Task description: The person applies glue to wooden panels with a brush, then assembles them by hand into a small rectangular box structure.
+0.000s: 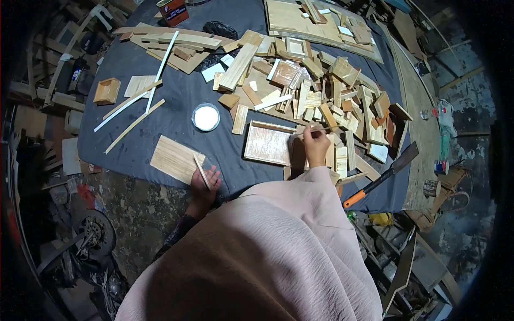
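My left hand (212, 178), palm partly up, holds a short thin wooden strip (199, 167) across it, beside a flat wooden board (174, 159) at the cloth's front edge. My right hand (317, 143) pinches a slim stick (324, 128). Its left end is at the right side of a shallow wooden tray (267, 143) with a whitish, streaked inner face; whether that end has bristles is too small to tell. Behind the tray and to its left stands a round tub of white stuff (206, 117).
A big heap of wood offcuts (321, 96) spreads behind my right hand. A machete (383, 175) with an orange-ended handle lies at the right edge. Long strips (135, 126) and a small wooden box (107, 91) lie left. A red tin (173, 12) stands at the back.
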Demonstrator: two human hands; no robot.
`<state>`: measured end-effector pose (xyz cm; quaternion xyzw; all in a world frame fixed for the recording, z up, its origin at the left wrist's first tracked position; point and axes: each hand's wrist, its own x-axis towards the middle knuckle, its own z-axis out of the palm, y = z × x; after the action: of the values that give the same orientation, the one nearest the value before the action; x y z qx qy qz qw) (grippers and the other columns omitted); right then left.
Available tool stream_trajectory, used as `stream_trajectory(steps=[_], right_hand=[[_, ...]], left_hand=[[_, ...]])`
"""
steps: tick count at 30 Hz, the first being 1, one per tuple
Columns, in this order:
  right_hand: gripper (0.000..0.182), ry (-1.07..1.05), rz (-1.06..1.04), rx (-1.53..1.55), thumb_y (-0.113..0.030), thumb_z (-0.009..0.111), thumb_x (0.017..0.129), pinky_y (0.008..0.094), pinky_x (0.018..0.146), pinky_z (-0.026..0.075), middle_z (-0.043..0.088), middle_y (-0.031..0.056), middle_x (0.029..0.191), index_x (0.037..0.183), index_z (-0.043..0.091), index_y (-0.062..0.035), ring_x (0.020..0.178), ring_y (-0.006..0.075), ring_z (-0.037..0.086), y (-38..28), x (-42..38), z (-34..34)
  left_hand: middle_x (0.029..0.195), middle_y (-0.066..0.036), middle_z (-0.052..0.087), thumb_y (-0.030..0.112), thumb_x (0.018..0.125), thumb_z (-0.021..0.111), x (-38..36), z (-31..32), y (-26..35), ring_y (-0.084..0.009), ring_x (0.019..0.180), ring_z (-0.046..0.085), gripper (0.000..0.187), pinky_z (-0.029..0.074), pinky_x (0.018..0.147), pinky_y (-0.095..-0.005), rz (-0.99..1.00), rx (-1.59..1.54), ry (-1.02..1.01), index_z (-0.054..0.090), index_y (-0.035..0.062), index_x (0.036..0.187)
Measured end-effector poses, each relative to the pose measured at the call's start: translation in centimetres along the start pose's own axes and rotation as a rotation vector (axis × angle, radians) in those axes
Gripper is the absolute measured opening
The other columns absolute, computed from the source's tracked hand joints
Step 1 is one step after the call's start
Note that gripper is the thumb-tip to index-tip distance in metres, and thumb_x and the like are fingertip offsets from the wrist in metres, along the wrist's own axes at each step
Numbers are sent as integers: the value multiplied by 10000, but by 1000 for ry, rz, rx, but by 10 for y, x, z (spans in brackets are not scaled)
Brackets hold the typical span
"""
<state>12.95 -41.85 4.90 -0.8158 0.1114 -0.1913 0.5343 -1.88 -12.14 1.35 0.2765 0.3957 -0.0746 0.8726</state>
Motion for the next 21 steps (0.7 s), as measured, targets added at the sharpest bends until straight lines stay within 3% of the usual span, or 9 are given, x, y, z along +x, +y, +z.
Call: stream_trajectory(steps=[2, 4, 10, 14, 17, 21], right_hand=[[154, -39, 20, -11, -110, 605, 726, 223, 502, 413, 585, 67, 594, 691, 566, 36, 515, 78, 513, 3, 0, 2], [158, -23, 88, 50, -115, 601, 730, 221, 504, 414, 591, 71, 600, 699, 571, 37, 528, 76, 525, 11, 1, 5], [180, -90, 34, 72, -141, 580, 759, 209, 443, 399, 554, 39, 558, 670, 539, 9, 467, 71, 495, 21, -11, -2], [151, -140, -14, -92, -117, 572, 755, 207, 453, 405, 554, 45, 564, 683, 538, 11, 473, 79, 504, 22, -33, -11], [134, -113, 173, 63, -99, 597, 720, 208, 534, 407, 551, 49, 595, 690, 547, 22, 562, 68, 486, 29, -39, -16], [132, -120, 175, 156, -99, 566, 750, 226, 532, 410, 544, 46, 590, 709, 548, 25, 548, 100, 501, 21, -28, -11]], left_hand=[[1178, -98, 419, 329, 883, 265, 5, -8, -2, -226, 1026, 445, 288, 400, 804, -353, -18, -46, -33, 369, 66, 941], [1171, -96, 425, 339, 880, 266, 1, -3, -1, -225, 1020, 448, 296, 403, 800, -352, 4, -17, -38, 371, 67, 935], [1172, -77, 431, 353, 867, 294, 2, -3, -2, -222, 1018, 449, 287, 392, 798, -358, 13, 4, -23, 392, 83, 877], [1190, -59, 429, 382, 857, 307, 2, -3, 0, -213, 1036, 442, 308, 366, 821, -361, -23, -23, -13, 409, 92, 844], [1188, -55, 435, 392, 856, 311, 12, -20, -7, -205, 1032, 446, 313, 354, 835, -352, 20, 7, -127, 406, 94, 871], [1157, -61, 452, 382, 859, 315, 6, -7, -4, -208, 1010, 458, 298, 348, 835, -353, -42, -9, -82, 400, 97, 885]])
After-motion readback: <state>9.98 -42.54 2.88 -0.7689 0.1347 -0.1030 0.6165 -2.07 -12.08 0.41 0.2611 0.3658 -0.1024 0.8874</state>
